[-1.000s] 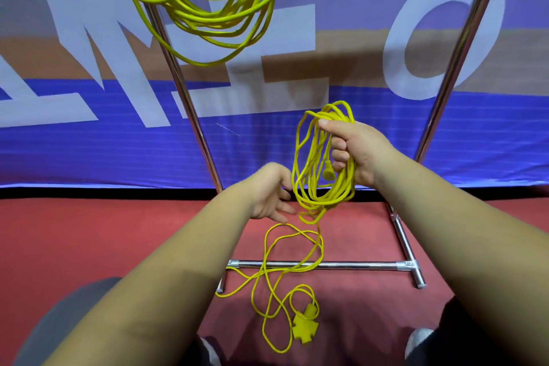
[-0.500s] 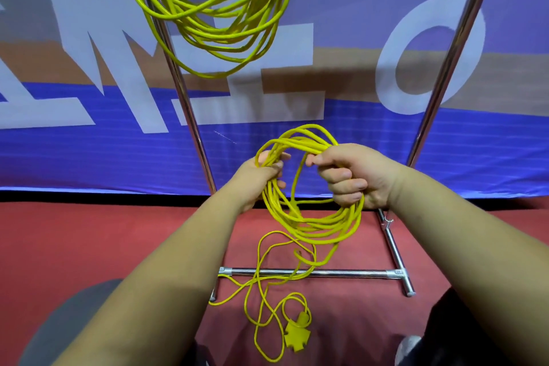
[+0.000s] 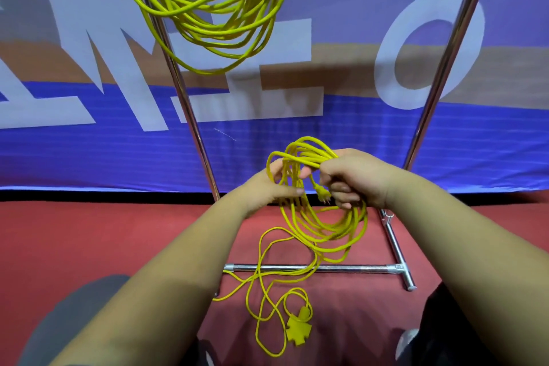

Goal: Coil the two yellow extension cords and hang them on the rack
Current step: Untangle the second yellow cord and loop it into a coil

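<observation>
One coiled yellow extension cord (image 3: 214,18) hangs from the top of the metal rack (image 3: 190,116). My right hand (image 3: 353,178) grips the top of a second yellow coil (image 3: 329,232), whose loops hang below it; its plug (image 3: 322,194) sticks out beside my fingers. My left hand (image 3: 267,187) holds a strand of the same cord at the coil's left side, fingers partly extended. The loose tail (image 3: 261,285) trails over the rack's bottom bar (image 3: 350,268) to the floor, ending in a yellow multi-outlet socket (image 3: 298,331).
A blue banner with large white letters (image 3: 89,74) hangs behind the rack. The rack's right upright (image 3: 445,62) and its foot (image 3: 398,252) stand on red carpet (image 3: 89,241). My knees show at the bottom corners.
Over the last second my left hand rose from below the coil to its upper left side, bringing another strand up. More cord has left the floor, and the coil hangs wider.
</observation>
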### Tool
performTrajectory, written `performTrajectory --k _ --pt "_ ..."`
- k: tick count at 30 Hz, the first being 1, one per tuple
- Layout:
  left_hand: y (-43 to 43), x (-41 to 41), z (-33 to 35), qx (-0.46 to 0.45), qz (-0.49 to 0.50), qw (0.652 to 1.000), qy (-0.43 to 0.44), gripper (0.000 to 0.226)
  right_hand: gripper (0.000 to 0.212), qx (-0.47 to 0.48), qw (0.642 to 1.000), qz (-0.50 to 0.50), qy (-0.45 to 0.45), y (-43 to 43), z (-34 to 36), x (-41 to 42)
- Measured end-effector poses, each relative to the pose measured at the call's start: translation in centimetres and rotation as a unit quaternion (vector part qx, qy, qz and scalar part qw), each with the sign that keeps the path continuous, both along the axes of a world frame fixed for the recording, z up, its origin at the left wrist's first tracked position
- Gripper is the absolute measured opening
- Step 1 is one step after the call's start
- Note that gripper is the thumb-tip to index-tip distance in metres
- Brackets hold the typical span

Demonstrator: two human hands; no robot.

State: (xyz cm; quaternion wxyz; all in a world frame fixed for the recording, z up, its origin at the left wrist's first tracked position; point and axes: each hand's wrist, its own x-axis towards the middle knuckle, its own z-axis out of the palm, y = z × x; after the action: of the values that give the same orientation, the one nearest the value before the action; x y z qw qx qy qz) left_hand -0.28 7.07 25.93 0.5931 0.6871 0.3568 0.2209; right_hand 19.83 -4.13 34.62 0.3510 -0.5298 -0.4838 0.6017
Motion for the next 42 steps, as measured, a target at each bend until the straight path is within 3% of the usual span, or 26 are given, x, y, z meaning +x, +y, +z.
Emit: performTrajectory --k 5,7,10,13,21,24,29,33,36,38,40,42 --pt "-0.8 0.6 1.1 0.018 -0.004 0.999 -0.029 0.030 0.025 0.011 0.996 0.077 0.047 -0.1 0.4 0.3" --pt "-0.7 0.7 1.3 0.027 0.002 0.998 -0.051 0.006 0.023 0.010 0.994 0.090 0.062 0.0 0.1 0.6" --pt "-0.5 0.8 1.8 0.011 0.045 0.997 -0.057 0.025 0.022 -0.004 0.992 0.111 0.059 0.4 -0.3 1.2" --pt "-0.3 0.9 2.9 0.040 0.089 0.995 -0.029 0.014 0.020 -0.035 0.988 0.142 0.046 0.6 -0.6 2.0" --pt "-0.9 1.9 4.7 0.180 0.043 0.979 0.082 0.021 0.077 -0.088 0.977 0.120 0.153 1.0 -0.4 2.0" --pt "-1.4 2.3 5.1 0.201 0.029 0.974 0.097 0.024 0.070 -0.109 0.977 0.087 0.164 1.2 0.3 1.7" --pt "-1.5 2.5 5.3 0.224 0.016 0.965 0.134 0.030 0.051 -0.126 0.987 0.049 0.083 1.7 0.1 0.2" --pt "-1.5 3.0 4.8 0.193 0.033 0.972 0.129 0.014 0.019 -0.134 0.991 0.019 0.009 2.0 -0.2 0.1" --pt "-1.3 3.2 4.3 0.193 0.012 0.972 0.134 0.018 0.019 -0.134 0.990 0.029 -0.016 2.2 -0.5 0.7" --pt "-0.7 2.9 3.6 0.120 -0.018 0.988 0.099 0.019 0.018 -0.140 0.990 0.025 -0.024 2.3 -0.6 1.2" --pt "-0.1 2.0 2.0 0.011 -0.045 0.998 0.047 0.041 0.017 -0.149 0.988 -0.002 -0.036 2.5 -0.8 2.0" --pt "0.4 1.3 -0.8 -0.084 -0.007 0.996 0.034 0.057 0.018 -0.156 0.986 -0.034 -0.045 2.7 -1.1 2.7"
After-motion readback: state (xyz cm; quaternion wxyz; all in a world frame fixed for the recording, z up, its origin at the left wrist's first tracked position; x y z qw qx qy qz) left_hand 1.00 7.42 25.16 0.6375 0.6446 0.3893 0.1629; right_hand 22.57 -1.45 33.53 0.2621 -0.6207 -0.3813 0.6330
